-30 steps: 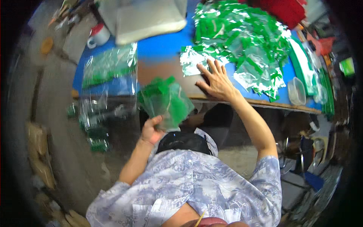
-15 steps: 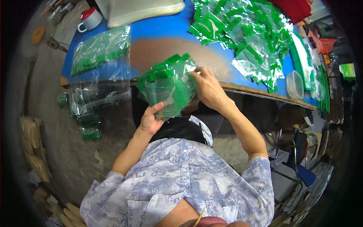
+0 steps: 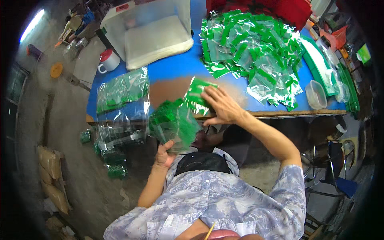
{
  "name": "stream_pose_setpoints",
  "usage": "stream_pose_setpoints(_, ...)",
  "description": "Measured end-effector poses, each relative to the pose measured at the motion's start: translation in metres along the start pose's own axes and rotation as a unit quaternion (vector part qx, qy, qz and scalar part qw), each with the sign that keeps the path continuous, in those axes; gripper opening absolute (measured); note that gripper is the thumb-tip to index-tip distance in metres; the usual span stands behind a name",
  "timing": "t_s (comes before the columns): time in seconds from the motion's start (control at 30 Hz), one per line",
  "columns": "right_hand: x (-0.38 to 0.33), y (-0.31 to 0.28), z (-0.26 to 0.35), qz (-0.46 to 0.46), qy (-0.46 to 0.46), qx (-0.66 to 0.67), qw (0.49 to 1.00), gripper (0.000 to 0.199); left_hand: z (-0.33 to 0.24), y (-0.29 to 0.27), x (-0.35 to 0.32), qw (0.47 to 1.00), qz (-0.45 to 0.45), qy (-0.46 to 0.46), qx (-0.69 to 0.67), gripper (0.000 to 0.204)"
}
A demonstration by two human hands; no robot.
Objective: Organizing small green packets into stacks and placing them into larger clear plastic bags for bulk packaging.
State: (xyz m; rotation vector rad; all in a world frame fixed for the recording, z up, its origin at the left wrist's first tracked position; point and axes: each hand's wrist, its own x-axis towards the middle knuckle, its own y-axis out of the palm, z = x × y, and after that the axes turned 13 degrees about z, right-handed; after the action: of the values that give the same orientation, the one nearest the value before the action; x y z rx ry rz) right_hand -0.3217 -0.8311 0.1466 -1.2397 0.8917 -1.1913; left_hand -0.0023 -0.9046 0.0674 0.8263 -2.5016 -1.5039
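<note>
My left hand [image 3: 165, 155] grips the lower edge of a fanned stack of clear plastic packets with green bands [image 3: 176, 127], thumb on top. The stack hangs just in front of the table's near edge. At the worn brown patch of the table, my right hand [image 3: 224, 106] lies over a single green-banded packet [image 3: 195, 94]. Its fingers are stretched out on the packet and its thumb stands apart. Farther back on the right spreads a big heap of similar packets [image 3: 256, 52]. Part of the single packet is hidden under my fingers.
On the blue table [image 3: 176, 72], a long clear bag [image 3: 122, 94] with green packets overhangs the front edge at left. Behind it are a red-topped white mug [image 3: 109, 62] and a box of clear sheets [image 3: 158, 42]. A plastic tub [image 3: 316, 95] and green tray [image 3: 319, 66] stand right.
My right hand has moved off the stack's upper edge and opened over a separate packet at the table. My left hand still holds the stack. The view has shifted, showing more of the table's back.
</note>
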Motion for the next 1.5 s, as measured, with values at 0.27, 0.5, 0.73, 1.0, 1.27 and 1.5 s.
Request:
stream_pose_setpoints(0.27, 0.018, -0.020, 0.047, 0.084, 0.141, 0.457, 0.874, 0.030, -0.019, -0.009, 0.020, 0.989, 0.124, 0.005, 0.080, 0.073)
stream_pose_setpoints(0.5, 0.044, 0.010, -0.024, -0.065, 0.243, 0.011, 0.968, 0.087, 0.006, -0.044, 0.019, 0.996, 0.060, -0.019, -0.067, 0.057)
stream_pose_setpoints(0.73, 0.002, 0.017, 0.056, -0.034, 0.099, 0.046, 0.993, 0.095, -0.023, -0.050, -0.013, 0.993, 0.104, -0.029, -0.055, 0.071)
stream_pose_setpoints(1.0, 0.004, 0.042, 0.057, -0.164, 0.070, 0.063, 0.982, 0.049, -0.014, -0.046, -0.004, 0.988, 0.101, -0.020, -0.114, 0.061)
stream_pose_setpoints(1.27, 0.010, 0.023, 0.096, -0.096, 0.204, 0.497, 0.838, 0.028, -0.004, 0.001, 0.015, 0.985, 0.102, -0.013, -0.142, 0.071)
stream_pose_setpoints(1.5, -0.068, -0.006, -0.022, -0.240, 0.436, -0.044, 0.866, 0.053, 0.003, -0.029, 0.018, 0.987, 0.072, -0.022, -0.140, 0.073)
